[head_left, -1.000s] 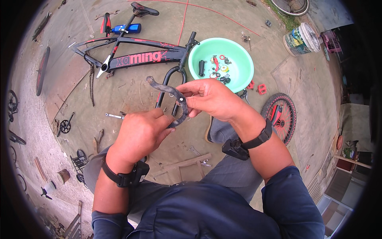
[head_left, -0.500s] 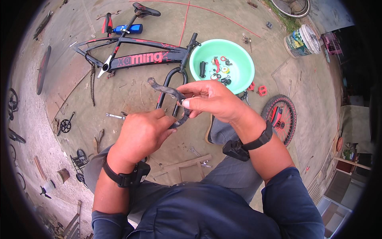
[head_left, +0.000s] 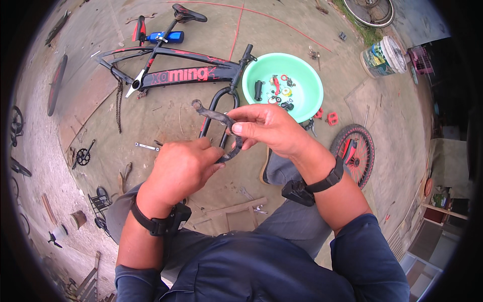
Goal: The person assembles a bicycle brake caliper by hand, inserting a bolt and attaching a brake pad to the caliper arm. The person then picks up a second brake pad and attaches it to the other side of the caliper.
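Between my two hands is a dark, worn, S-curved part (head_left: 214, 115) with a rounded knob at its upper left end; I cannot tell its exact kind. My left hand (head_left: 182, 167) is closed around its lower end. My right hand (head_left: 271, 130) pinches its middle bend between thumb and fingers. Beyond them a black bicycle frame with red markings (head_left: 188, 74) lies on its side, its fork (head_left: 214, 103) pointing toward me and partly hidden by my hands. A light green basin (head_left: 314, 83) beside the fork holds several small black, red and yellow parts.
A small red-rimmed wheel (head_left: 371, 151) and red pedals (head_left: 332, 119) lie at right; a bucket (head_left: 377, 60) stands farther back. A wrench (head_left: 147, 146), crankset (head_left: 83, 156) and wooden pieces (head_left: 236, 209) lie around my legs. A blue bottle (head_left: 174, 36) is near the saddle (head_left: 188, 13).
The view has shifted slightly, so the frame and basin appear a little lower and farther right. Both hands keep nearly the same grip on the curved part.
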Tool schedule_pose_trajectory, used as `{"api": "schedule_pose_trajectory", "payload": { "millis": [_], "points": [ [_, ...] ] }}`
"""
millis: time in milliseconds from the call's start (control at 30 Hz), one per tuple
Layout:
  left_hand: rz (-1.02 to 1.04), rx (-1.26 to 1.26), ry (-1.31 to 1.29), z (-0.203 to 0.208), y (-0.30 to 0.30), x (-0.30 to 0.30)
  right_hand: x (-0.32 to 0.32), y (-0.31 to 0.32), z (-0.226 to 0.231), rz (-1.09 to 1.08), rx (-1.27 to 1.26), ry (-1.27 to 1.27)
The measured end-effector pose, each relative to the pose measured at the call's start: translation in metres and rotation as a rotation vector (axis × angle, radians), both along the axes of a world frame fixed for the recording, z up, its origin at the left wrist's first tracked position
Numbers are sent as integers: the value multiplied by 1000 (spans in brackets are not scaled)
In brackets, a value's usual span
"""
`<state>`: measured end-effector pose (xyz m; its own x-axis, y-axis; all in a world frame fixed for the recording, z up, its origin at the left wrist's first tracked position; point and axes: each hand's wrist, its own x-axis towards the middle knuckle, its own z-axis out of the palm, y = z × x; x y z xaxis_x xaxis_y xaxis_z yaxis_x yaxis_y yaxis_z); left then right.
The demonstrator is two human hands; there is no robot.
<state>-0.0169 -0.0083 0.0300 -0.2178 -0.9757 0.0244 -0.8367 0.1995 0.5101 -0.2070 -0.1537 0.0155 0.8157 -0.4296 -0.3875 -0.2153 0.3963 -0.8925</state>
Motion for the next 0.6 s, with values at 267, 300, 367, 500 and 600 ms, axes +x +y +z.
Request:
{"api": "schedule_pose_trajectory", "payload": {
  "millis": [267, 300, 367, 500, 600],
  "points": [
    [6, 16, 8, 1, 0, 0, 1, 1, -1, -10, 33, -19],
    [8, 17, 17, 2, 1, 0, 1, 1, 0, -11, 33, -24],
    [5, 17, 29, 2, 1, 0, 1, 2, 0, -8, 38, -22],
    [-2, 19, 30, 2, 2, 1, 1, 3, 4, 9, -10, -7],
    [8, 19, 4, 1, 3, -1, 2, 4, 5, -7, -13, -5]
  ]
}}
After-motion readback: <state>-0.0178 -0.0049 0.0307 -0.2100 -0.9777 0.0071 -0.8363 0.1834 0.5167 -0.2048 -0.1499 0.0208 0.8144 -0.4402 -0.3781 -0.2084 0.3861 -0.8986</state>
